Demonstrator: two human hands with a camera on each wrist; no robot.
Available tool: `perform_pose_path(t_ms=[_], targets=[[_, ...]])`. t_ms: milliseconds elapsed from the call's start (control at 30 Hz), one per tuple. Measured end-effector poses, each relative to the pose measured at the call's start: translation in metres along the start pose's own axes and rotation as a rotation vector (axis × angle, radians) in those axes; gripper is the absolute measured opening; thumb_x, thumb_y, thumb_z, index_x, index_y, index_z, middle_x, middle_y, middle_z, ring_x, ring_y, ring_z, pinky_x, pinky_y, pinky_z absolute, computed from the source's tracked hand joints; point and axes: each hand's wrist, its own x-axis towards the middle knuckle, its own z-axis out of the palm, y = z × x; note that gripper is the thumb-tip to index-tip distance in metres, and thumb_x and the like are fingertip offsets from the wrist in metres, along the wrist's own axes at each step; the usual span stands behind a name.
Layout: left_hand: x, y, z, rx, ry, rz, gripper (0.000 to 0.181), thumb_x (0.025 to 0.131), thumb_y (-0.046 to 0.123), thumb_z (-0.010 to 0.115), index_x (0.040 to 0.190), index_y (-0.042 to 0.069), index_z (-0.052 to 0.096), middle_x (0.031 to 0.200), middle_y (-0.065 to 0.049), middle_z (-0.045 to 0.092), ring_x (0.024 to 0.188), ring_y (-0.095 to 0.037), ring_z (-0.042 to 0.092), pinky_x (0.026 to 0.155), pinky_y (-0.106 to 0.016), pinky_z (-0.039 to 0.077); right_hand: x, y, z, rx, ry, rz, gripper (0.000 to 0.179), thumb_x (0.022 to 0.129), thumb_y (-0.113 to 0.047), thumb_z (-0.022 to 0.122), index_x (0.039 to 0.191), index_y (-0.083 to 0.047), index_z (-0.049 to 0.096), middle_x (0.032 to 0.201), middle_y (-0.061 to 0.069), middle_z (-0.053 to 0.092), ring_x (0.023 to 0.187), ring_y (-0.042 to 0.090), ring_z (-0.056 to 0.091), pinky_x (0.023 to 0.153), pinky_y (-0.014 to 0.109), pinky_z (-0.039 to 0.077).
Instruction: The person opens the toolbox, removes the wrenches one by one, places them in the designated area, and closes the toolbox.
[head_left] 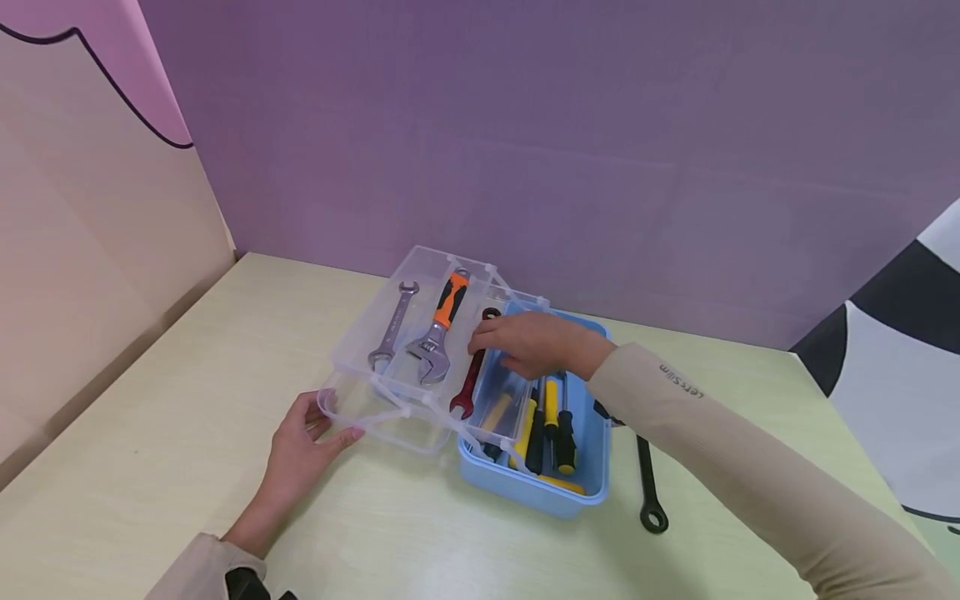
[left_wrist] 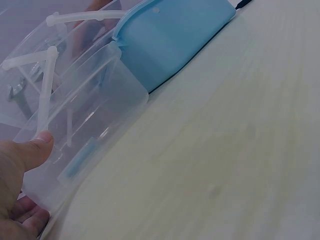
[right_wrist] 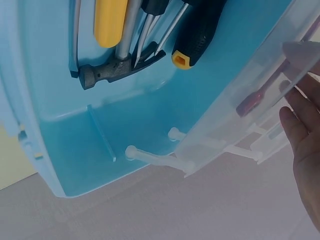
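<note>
My left hand (head_left: 300,446) grips the near left corner of a clear plastic tray (head_left: 352,358), thumb on top and fingers below; the thumb and fingers also show in the left wrist view. The tray is folded out to the left of a blue toolbox (head_left: 525,492). My right hand (head_left: 536,342) reaches over the box and pinches the upper shaft of a dark red combination wrench (head_left: 470,383), which lies lengthwise in the tray's right compartment. Left of it are an adjustable wrench (head_left: 431,346) with an orange and black handle and a silver combination wrench (head_left: 393,325).
Inside the box are several yellow and black screwdrivers (head_left: 566,442) and a claw hammer (right_wrist: 102,74). A black ring-ended wrench (head_left: 651,492) lies on the table (head_left: 187,433) to the right, partly under my right forearm. A purple wall panel (head_left: 525,167) stands behind.
</note>
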Motion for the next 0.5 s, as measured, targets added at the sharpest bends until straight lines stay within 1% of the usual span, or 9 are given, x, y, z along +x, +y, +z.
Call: perform_pose_path(t_ms=[133, 267, 367, 500], targets=[[0.0002, -0.0005, -0.0003, -0.001, -0.005, 0.001, 0.058, 0.084, 0.007, 0.072, 0.130, -0.007, 0.039, 0.127, -0.027, 0.048, 0.123, -0.041, 0.051, 0.105, -0.044, 0.045, -0.0002, -0.0006, -0.0003, 0.001, 0.013, -0.023, 0.033, 0.088, -0.005, 0.064, 0.119, -0.014, 0.060, 0.126, 0.005, 0.058, 0.108, 0.022, 0.056, 0.097, 0.037, 0.054], [0.0001, -0.0001, -0.0005, 0.000, -0.007, -0.001, 0.059, 0.084, 0.008, 0.072, 0.130, -0.007, 0.039, 0.127, -0.027, 0.048, 0.123, -0.042, 0.051, 0.105, -0.044, 0.045, 0.0007, -0.0016, -0.0012, 0.001, 0.008, -0.024, 0.025, 0.086, -0.003, 0.065, 0.107, -0.016, 0.061, 0.110, 0.002, 0.058, 0.095, 0.019, 0.055, 0.087, 0.031, 0.057], [-0.0001, 0.0001, -0.0006, 0.001, -0.008, -0.003, 0.059, 0.084, 0.008, 0.072, 0.130, -0.007, 0.039, 0.127, -0.027, 0.048, 0.123, -0.042, 0.051, 0.105, -0.044, 0.045, 0.0018, -0.0028, -0.0029, -0.007, -0.011, -0.010, 0.021, 0.084, -0.002, 0.066, 0.099, -0.017, 0.061, 0.101, 0.000, 0.057, 0.089, 0.018, 0.054, 0.082, 0.027, 0.056], [-0.0003, -0.0001, -0.0008, 0.000, -0.011, -0.004, 0.059, 0.084, 0.009, 0.072, 0.130, -0.007, 0.039, 0.127, -0.027, 0.048, 0.123, -0.042, 0.050, 0.105, -0.044, 0.045, 0.0033, -0.0048, -0.0057, -0.018, -0.036, -0.005, 0.017, 0.084, -0.002, 0.065, 0.091, -0.017, 0.062, 0.093, -0.001, 0.057, 0.085, 0.017, 0.054, 0.079, 0.026, 0.056]])
